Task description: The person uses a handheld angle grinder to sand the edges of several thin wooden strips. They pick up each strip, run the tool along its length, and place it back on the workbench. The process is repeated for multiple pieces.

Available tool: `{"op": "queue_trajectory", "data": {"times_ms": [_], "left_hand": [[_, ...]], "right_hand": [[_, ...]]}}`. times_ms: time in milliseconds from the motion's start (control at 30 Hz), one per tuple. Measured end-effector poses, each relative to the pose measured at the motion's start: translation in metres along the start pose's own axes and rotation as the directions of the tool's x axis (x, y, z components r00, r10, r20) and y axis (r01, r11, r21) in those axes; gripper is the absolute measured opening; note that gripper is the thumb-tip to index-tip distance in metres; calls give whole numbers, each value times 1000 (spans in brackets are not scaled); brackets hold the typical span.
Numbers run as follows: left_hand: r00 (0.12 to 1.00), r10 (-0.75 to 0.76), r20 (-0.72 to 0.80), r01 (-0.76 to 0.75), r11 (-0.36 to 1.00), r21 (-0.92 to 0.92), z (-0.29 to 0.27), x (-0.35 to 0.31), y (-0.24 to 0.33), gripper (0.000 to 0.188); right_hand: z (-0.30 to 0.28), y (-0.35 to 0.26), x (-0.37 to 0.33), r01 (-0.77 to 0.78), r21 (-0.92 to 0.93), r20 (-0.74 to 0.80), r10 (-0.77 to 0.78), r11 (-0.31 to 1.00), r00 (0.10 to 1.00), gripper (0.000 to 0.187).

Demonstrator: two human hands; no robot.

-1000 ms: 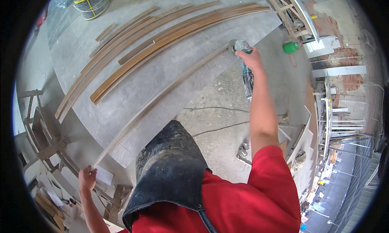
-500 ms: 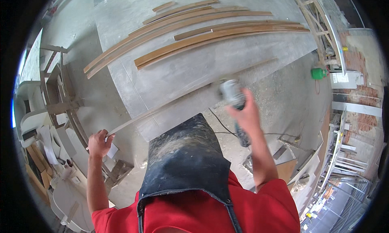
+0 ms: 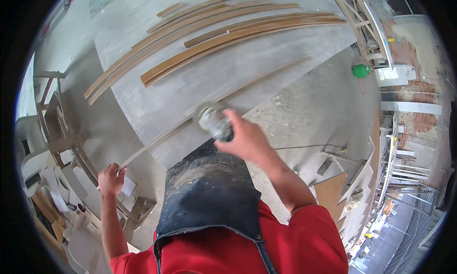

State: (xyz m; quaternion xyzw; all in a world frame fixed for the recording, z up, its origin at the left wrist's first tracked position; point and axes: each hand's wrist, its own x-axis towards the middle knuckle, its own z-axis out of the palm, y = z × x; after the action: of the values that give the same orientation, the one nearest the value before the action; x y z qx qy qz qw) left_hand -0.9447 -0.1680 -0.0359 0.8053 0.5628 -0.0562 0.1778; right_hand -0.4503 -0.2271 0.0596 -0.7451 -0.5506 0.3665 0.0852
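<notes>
My left hand point(image 3: 111, 180) is closed around the near-left end of a long thin wooden strip point(image 3: 151, 146). The strip runs at a slant over the grey tabletop point(image 3: 143, 117) toward the far right. My right hand point(image 3: 247, 139) grips a grey power tool, apparently an angle grinder point(image 3: 215, 123), its round disc over the middle of the strip. Motion blurs the disc, so I cannot tell whether it touches the wood. A dark dusty apron point(image 3: 204, 193) hangs in front of me, beside the table's near edge.
Several brown wooden strips point(image 3: 214, 40) lie across the far part of the table. A wooden ladder-like frame point(image 3: 359, 21) and a green canister point(image 3: 362, 70) stand at the right. A cord point(image 3: 309, 146) trails over the floor. Wooden frames and offcuts point(image 3: 59, 126) crowd the left.
My right hand has drawn the grinder leftward and nearer along the strip, toward my left hand. The left hand keeps its hold on the strip's end. The whole view has shifted slightly.
</notes>
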Motion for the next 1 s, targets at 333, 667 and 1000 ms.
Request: {"op": "queue_trajectory", "data": {"times_ms": [333,667,1000], "left_hand": [[999,-29,31,29,1000,8,5,1,-20,31],[980,-187,63,186,982,10,-29,0,18,27],[968,-181,-174,171,983,-71,-71,60,29,31]], "right_hand": [[-183,225,79,-291,274,-587,399,917,704,89],[-149,359,70,160,850,-521,754,503,400,79],[-34,269,-19,270,962,-173,861,44,478,76]]}}
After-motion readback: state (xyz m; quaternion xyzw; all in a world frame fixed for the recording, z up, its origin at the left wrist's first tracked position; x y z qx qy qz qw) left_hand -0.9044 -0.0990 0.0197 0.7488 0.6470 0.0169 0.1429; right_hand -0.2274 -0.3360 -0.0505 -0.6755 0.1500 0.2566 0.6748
